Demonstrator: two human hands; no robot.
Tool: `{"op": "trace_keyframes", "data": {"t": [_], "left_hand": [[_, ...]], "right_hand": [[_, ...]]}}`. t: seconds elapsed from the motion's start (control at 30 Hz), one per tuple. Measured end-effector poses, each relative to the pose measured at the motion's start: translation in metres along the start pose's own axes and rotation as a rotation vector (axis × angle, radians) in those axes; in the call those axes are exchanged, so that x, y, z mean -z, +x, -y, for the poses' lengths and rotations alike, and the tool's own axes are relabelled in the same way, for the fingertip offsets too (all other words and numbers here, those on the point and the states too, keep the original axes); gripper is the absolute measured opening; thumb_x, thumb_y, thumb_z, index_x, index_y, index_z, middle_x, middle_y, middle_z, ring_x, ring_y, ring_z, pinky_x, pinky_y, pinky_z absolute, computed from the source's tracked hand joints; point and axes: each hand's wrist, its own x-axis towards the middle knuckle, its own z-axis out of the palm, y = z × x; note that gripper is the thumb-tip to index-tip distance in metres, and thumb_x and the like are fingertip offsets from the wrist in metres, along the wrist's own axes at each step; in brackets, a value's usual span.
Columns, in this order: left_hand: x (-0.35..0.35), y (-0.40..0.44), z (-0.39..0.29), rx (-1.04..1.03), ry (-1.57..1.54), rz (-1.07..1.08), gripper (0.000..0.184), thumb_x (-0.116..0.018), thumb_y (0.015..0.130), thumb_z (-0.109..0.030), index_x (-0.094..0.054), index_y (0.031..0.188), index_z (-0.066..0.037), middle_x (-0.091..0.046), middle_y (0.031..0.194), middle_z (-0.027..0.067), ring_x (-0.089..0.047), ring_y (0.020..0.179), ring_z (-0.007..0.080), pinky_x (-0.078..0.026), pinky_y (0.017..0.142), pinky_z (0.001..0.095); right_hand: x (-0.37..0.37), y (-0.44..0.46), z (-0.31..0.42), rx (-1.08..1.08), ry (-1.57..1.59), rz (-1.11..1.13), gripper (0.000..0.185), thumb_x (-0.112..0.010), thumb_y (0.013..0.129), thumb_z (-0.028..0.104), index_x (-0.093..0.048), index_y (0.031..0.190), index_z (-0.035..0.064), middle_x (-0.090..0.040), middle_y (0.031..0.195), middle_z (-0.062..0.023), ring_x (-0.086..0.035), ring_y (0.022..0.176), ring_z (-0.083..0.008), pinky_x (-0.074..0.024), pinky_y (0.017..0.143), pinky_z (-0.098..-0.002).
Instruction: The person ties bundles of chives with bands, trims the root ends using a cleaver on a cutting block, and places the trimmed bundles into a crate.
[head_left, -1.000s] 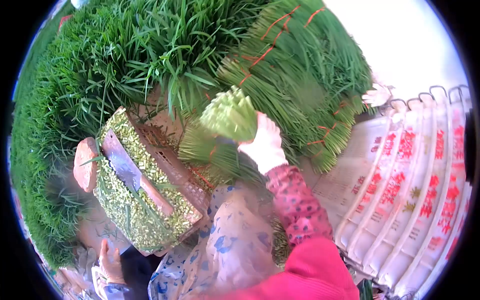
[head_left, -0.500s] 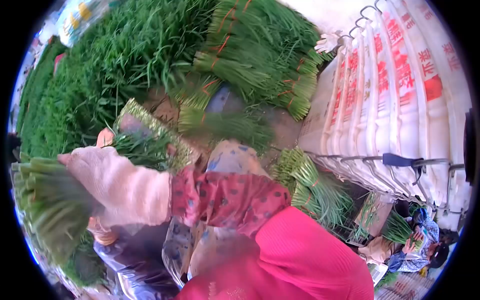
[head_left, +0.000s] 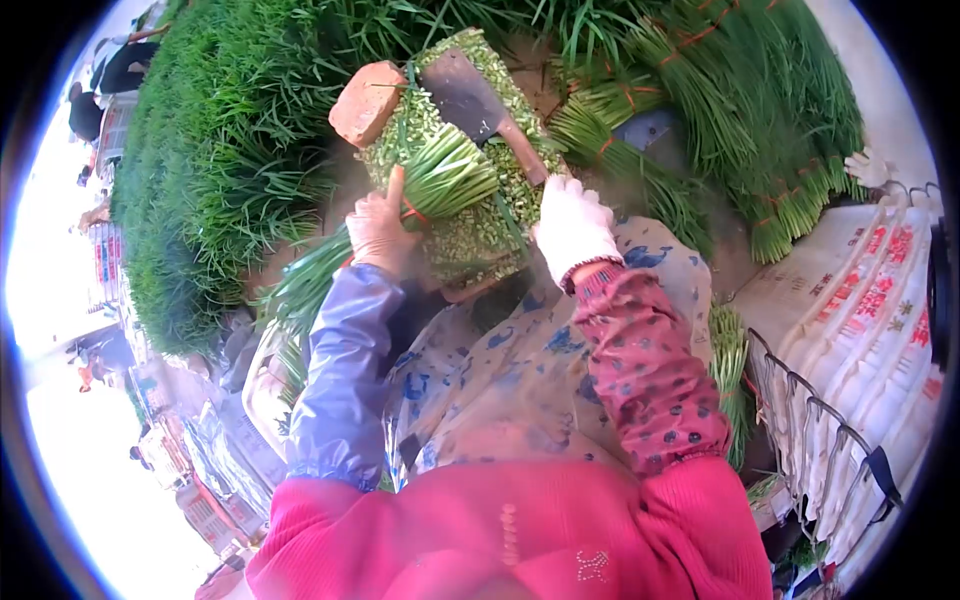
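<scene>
My bare left hand [head_left: 380, 232] is closed around a banded bundle of garlic chives [head_left: 450, 172]. The pale cut ends of the bundle point right over a board [head_left: 465, 290] strewn with chopped stem bits [head_left: 475, 235], and its leaves trail to the lower left. My right hand [head_left: 577, 228], in a white knit glove, closes at the handle end of a cleaver [head_left: 465, 95]. That cleaver lies flat across the board, blade toward the top. At the board's upper left corner sits a reddish brick [head_left: 368, 103].
Loose greens [head_left: 220, 170] are heaped along the left and top. Tied bundles [head_left: 745, 110] are stacked at the upper right. White printed sacks [head_left: 850, 290] hang on a metal rack [head_left: 820, 405] at right. Patterned plastic sheeting [head_left: 510, 370] covers my lap.
My gloved right hand has let go of the bundle at the far left and moved right to the cleaver. The bundle is now over the board in my left hand. The view has turned.
</scene>
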Motion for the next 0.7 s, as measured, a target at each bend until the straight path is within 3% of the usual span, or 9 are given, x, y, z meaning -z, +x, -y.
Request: {"op": "trace_keyframes", "data": {"t": [0.13, 0.2, 0.27, 0.33, 0.37, 0.47, 0.53, 0.6, 0.7], "left_hand": [[0.008, 0.005, -0.017, 0.14, 0.01, 0.205, 0.121, -0.09, 0.06, -0.037, -0.019, 0.156, -0.024, -0.056, 0.123, 0.0144, -0.056, 0.113, 0.0338, -0.044, 0.093, 0.0501], [0.024, 0.003, -0.016, 0.087, 0.0, 0.184, 0.126, -0.093, 0.055, -0.036, -0.018, 0.157, -0.025, -0.047, 0.137, 0.0194, -0.047, 0.127, 0.0389, -0.039, 0.101, 0.0529], [0.031, 0.004, -0.02, -0.136, -0.027, -0.095, 0.141, -0.097, 0.042, -0.038, -0.018, 0.157, -0.021, -0.03, 0.154, 0.0228, -0.034, 0.139, 0.0426, -0.036, 0.109, 0.0511], [0.011, 0.025, -0.018, -0.392, -0.707, -0.241, 0.148, -0.099, 0.039, -0.034, -0.013, 0.157, -0.01, -0.02, 0.159, 0.0251, -0.022, 0.146, 0.0443, -0.028, 0.117, 0.0464], [0.0, 0.029, -0.023, -0.362, -0.825, -0.223, 0.151, -0.099, 0.039, -0.033, -0.009, 0.156, -0.002, -0.02, 0.158, 0.0265, -0.02, 0.147, 0.0444, -0.024, 0.12, 0.0418], [0.011, 0.028, -0.045, -0.117, -0.587, -0.032, 0.157, -0.099, 0.038, -0.032, 0.001, 0.157, -0.006, -0.022, 0.156, 0.0291, -0.03, 0.142, 0.0428, -0.031, 0.114, 0.0471], [0.039, 0.027, -0.058, -0.067, -0.384, -0.004, 0.157, -0.098, 0.041, -0.04, 0.001, 0.157, -0.006, -0.036, 0.151, 0.0222, -0.042, 0.133, 0.0378, -0.038, 0.107, 0.048], [0.054, 0.036, -0.067, -0.026, -0.2, 0.292, 0.157, -0.096, 0.041, -0.049, 0.0, 0.158, -0.007, -0.052, 0.137, 0.0181, -0.051, 0.122, 0.0377, -0.043, 0.102, 0.0449], [0.049, 0.043, -0.084, 0.005, -0.026, 0.303, 0.137, -0.093, 0.044, -0.055, -0.023, 0.153, -0.009, -0.058, 0.127, 0.0116, -0.053, 0.118, 0.0338, -0.045, 0.097, 0.0488]], "right_hand": [[-0.025, 0.023, 0.012, 0.0, 0.009, 0.029, 0.029, -0.06, 0.091, 0.021, -0.06, 0.114, 0.0034, -0.069, 0.102, -0.012, -0.07, 0.092, -0.0284, -0.0553, 0.074, -0.0482], [-0.027, 0.028, 0.018, 0.036, -0.015, 0.104, 0.054, -0.074, 0.083, 0.034, -0.056, 0.117, -0.0029, -0.067, 0.102, -0.019, -0.069, 0.091, -0.0328, -0.0568, 0.08, -0.0427], [-0.009, 0.03, 0.019, 0.04, 0.021, 0.155, 0.047, -0.072, 0.083, 0.033, -0.058, 0.112, -0.0008, -0.068, 0.093, -0.0153, -0.07, 0.081, -0.0319, -0.0571, 0.073, -0.0432], [0.03, 0.024, 0.021, 0.08, 0.13, 0.01, 0.04, -0.07, 0.084, 0.031, -0.058, 0.107, 0.0009, -0.066, 0.094, -0.0149, -0.069, 0.085, -0.0315, -0.0563, 0.071, -0.0435], [0.027, 0.027, 0.018, 0.124, 0.1, -0.234, 0.036, -0.07, 0.084, 0.028, -0.057, 0.106, 0.0021, -0.064, 0.095, -0.0154, -0.067, 0.09, -0.0314, -0.0555, 0.072, -0.0439], [0.024, 0.061, 0.01, 0.142, 0.252, -0.153, 0.04, -0.07, 0.084, 0.023, -0.054, 0.113, 0.0004, -0.064, 0.106, -0.0203, -0.065, 0.099, -0.036, -0.0535, 0.084, -0.045], [0.021, 0.078, 0.013, 0.251, 0.344, -0.103, 0.04, -0.069, 0.084, 0.02, -0.053, 0.114, -0.0014, -0.064, 0.11, -0.0237, -0.064, 0.103, -0.0384, -0.0514, 0.088, -0.0455], [0.014, 0.103, 0.019, 0.229, 0.279, -0.024, 0.037, -0.066, 0.089, 0.019, -0.056, 0.119, -0.0002, -0.067, 0.112, -0.0209, -0.066, 0.106, -0.0338, -0.0527, 0.091, -0.0428], [0.031, 0.11, 0.024, 0.177, 0.424, 0.139, 0.047, -0.073, 0.079, 0.026, -0.058, 0.114, -0.0013, -0.067, 0.111, -0.0226, -0.065, 0.106, -0.0363, -0.052, 0.09, -0.0434]]}}
